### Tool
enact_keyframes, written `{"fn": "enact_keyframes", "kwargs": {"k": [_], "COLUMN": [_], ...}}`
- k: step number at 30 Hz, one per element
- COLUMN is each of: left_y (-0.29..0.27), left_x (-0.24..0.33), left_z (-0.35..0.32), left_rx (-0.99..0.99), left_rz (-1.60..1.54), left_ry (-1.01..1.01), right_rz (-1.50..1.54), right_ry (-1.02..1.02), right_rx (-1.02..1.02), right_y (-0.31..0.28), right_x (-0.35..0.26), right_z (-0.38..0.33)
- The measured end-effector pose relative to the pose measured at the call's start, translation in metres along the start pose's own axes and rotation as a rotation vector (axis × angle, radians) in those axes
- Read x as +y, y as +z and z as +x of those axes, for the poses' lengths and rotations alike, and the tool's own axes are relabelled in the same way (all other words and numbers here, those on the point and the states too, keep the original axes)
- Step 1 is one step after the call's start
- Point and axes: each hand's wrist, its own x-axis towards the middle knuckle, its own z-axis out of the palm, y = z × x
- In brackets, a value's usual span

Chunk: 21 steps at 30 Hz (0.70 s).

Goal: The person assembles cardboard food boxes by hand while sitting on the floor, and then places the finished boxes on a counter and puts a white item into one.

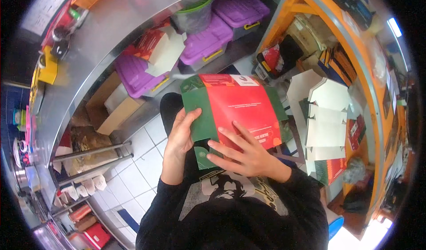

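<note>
Black shirt lies nearest; just beyond it, both hands support a red-and-green carton. Left hand: fingers pinch its green side flap. Right hand: fingers spread across it, unclenched. Judged light, springy, smooth card, liable to crease; hold by opposite edges.

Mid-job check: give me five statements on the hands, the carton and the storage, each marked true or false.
1. The left hand grips the green side of the red-and-green carton. True.
2. The right hand hangs well clear of the carton. False: the right hand is spread over its red panel.
3. White-faced carton blanks lie to the person's right. True.
4. The storage tubs have orange lids. False: their lids are purple.
5. The tiled floor shows white tiles. True.
</note>
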Motion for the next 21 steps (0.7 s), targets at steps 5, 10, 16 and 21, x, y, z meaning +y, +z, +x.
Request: {"fn": "enact_keyframes", "kwargs": {"k": [5,10,16,21], "left_y": [0.002,0.015,0.017,0.021], "left_x": [-0.007,-0.014,-0.016,-0.006], "left_z": [-0.013,-0.016,-0.019,-0.024], "left_rx": [-0.173,-0.248,-0.132,-0.036], "left_rz": [-0.368,-0.485,-0.17,-0.062], "left_ry": [0.146,0.29,0.439,0.366], "right_rz": [0.519,0.242,0.061,0.219], "right_ry": [-0.103,-0.075,0.162,0.086], "right_rx": [0.403,0.381,0.356,0.185], "right_y": [0.022,0.032,0.035,0.017], "right_x": [0.011,-0.003,0.01,0.021], "right_z": [-0.012,0.0,0.002,-0.001]}}
